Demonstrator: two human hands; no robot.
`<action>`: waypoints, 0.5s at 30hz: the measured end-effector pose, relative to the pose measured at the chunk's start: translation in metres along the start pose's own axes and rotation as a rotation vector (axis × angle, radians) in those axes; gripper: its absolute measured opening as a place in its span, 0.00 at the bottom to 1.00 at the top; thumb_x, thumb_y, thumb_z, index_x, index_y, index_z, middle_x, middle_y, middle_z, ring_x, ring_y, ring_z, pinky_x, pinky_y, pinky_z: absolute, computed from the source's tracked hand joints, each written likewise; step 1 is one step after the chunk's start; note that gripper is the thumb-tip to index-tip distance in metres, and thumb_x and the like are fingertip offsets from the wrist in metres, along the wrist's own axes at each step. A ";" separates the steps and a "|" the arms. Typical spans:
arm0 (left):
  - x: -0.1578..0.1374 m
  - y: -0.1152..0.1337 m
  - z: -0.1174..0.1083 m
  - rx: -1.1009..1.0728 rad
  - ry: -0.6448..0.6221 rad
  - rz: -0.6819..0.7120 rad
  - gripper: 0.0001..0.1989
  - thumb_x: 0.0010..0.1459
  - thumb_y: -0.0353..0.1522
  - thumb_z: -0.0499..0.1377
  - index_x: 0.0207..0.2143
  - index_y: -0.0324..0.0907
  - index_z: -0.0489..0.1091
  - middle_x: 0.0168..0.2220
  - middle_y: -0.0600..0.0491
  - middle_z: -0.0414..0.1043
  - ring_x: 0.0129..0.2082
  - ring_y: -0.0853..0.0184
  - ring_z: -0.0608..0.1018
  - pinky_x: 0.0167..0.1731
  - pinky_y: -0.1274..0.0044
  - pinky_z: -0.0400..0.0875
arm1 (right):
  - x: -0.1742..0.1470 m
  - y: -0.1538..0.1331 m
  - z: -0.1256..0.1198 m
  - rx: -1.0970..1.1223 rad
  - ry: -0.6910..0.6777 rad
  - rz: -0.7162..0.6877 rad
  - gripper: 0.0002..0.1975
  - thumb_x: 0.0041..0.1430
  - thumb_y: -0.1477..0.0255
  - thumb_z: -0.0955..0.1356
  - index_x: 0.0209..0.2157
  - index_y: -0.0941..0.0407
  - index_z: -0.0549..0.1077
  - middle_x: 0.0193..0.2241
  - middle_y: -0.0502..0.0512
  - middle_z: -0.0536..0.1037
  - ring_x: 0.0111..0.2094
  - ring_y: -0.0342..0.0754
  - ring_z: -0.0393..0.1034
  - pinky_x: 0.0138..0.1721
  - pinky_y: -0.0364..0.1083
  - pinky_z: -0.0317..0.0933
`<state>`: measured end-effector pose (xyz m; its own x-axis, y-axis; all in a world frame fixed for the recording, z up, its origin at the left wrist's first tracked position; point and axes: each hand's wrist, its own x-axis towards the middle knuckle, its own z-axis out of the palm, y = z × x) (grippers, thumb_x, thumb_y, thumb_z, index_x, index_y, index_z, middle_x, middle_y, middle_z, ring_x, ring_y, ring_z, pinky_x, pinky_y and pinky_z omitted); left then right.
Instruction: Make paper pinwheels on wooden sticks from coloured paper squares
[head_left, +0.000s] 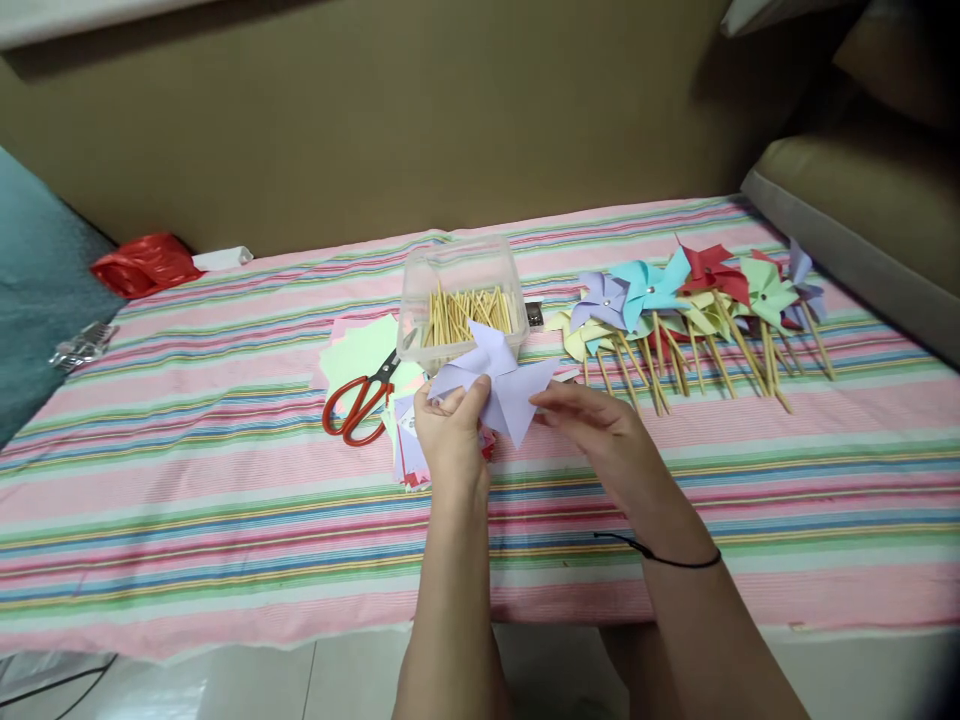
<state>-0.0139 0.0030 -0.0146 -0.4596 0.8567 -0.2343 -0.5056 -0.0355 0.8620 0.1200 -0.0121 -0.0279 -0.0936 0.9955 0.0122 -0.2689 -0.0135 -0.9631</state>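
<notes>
A light purple paper pinwheel, with no stick visible on it, is held up in front of the plastic box. My left hand pinches it near the centre, thumb on top and fingers underneath. With thumb and fingertips, my right hand grips the tip of its right blade. Scissors with red handles lie to the left, partly on pale green paper sheets. Below my left hand is a stack of coloured paper pieces, partly hidden by the hand.
A clear plastic box holds many thin wooden sticks. Finished pinwheels on sticks lie piled at the right. A red plastic bag and a clear packet sit at the far left of the striped cloth.
</notes>
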 end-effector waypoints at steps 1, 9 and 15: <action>0.000 0.000 0.000 -0.007 -0.006 -0.007 0.27 0.37 0.29 0.70 0.40 0.39 0.64 0.28 0.55 0.76 0.24 0.70 0.76 0.28 0.78 0.71 | 0.000 0.001 0.003 -0.021 -0.026 0.001 0.06 0.51 0.72 0.73 0.32 0.49 0.81 0.35 0.48 0.80 0.42 0.47 0.74 0.47 0.47 0.68; -0.008 -0.002 0.006 0.066 -0.062 -0.021 0.26 0.38 0.30 0.70 0.38 0.42 0.60 0.21 0.61 0.72 0.18 0.72 0.73 0.22 0.81 0.66 | -0.001 0.003 0.015 -0.024 0.118 0.009 0.05 0.48 0.65 0.76 0.27 0.51 0.81 0.29 0.50 0.81 0.34 0.46 0.75 0.41 0.48 0.70; -0.014 -0.004 0.008 0.154 -0.125 0.009 0.27 0.39 0.30 0.69 0.37 0.45 0.54 0.20 0.61 0.73 0.18 0.73 0.73 0.22 0.83 0.65 | 0.001 0.005 0.018 0.034 0.297 -0.003 0.09 0.45 0.63 0.77 0.27 0.53 0.80 0.27 0.50 0.80 0.31 0.46 0.74 0.38 0.49 0.71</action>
<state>0.0004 -0.0044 -0.0106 -0.3642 0.9144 -0.1769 -0.3795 0.0277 0.9248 0.1008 -0.0126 -0.0282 0.1902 0.9793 -0.0691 -0.3015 -0.0087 -0.9534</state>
